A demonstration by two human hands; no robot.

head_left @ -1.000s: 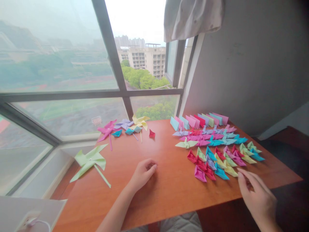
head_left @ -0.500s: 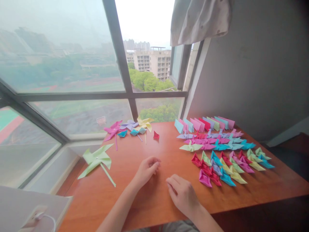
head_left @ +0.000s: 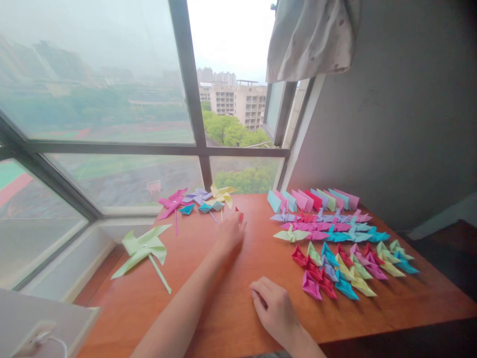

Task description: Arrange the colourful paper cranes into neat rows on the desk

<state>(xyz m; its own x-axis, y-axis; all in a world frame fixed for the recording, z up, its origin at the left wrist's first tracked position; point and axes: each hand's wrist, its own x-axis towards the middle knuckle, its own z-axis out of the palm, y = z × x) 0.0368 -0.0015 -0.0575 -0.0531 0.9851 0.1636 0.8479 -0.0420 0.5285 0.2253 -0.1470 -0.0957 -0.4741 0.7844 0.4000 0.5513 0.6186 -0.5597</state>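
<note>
My left hand (head_left: 230,232) reaches forward over the wooden table, its fingers closed about a small red paper boat (head_left: 239,216), which they partly hide. Near the table's front, my right hand (head_left: 274,306) rests with its fingers curled in, and nothing shows in it. Just beyond the left hand sit blue paper boats (head_left: 187,209). To the right of my right hand stands a group of folded paper boats (head_left: 328,288) in several colours.
Paper pinwheels in pink (head_left: 174,203), purple (head_left: 199,196) and yellow (head_left: 220,194) lie at the back left; a large green pinwheel (head_left: 143,247) is nearer. Paper cranes (head_left: 316,226) and upright folded papers (head_left: 305,200) line the back right. Windows (head_left: 112,184) border the table (head_left: 223,318).
My left hand has moved forward from mid-table to the red boat and closed around it. My right hand stays curled on the table. The view has shifted slightly.
</note>
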